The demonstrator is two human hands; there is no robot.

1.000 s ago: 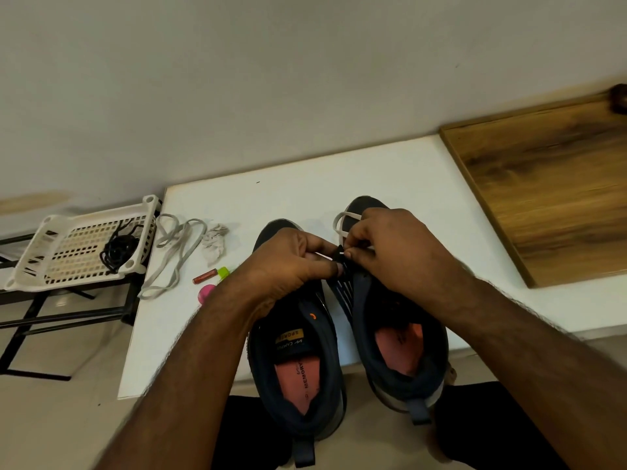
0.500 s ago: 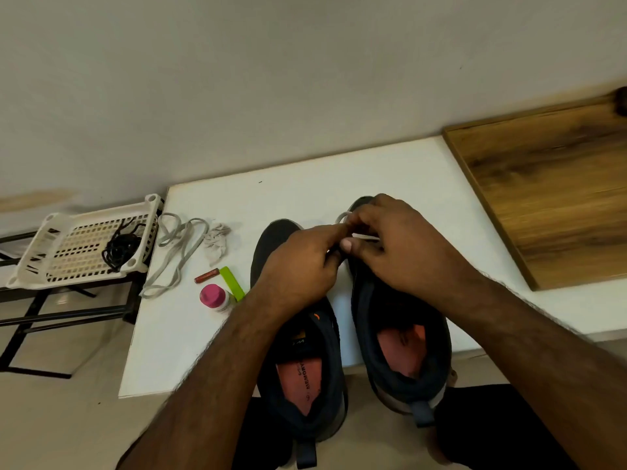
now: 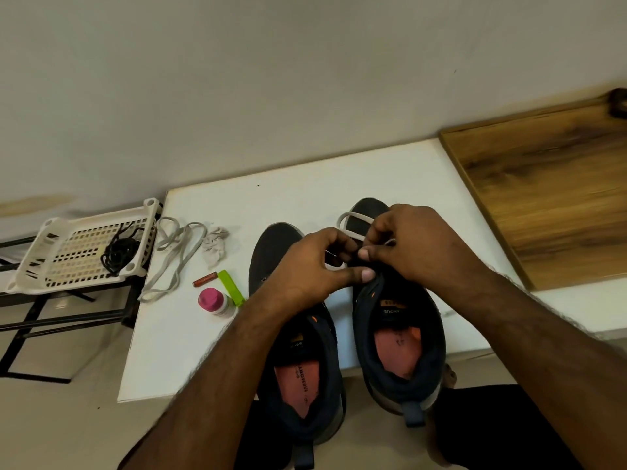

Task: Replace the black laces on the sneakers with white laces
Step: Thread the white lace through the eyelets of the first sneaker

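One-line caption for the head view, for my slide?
Both hands, left hand and right hand, thread a white lace into the right dark sneaker.

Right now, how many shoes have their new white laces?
None are finished yet. Done: the black laces are out and lie in the white basket. In hand: both the left hand and right hand work a white lace into the right sneaker near its toe. Left: the rest of that sneaker, then the left sneaker, which shows no lace; its spare white lace waits on the table.
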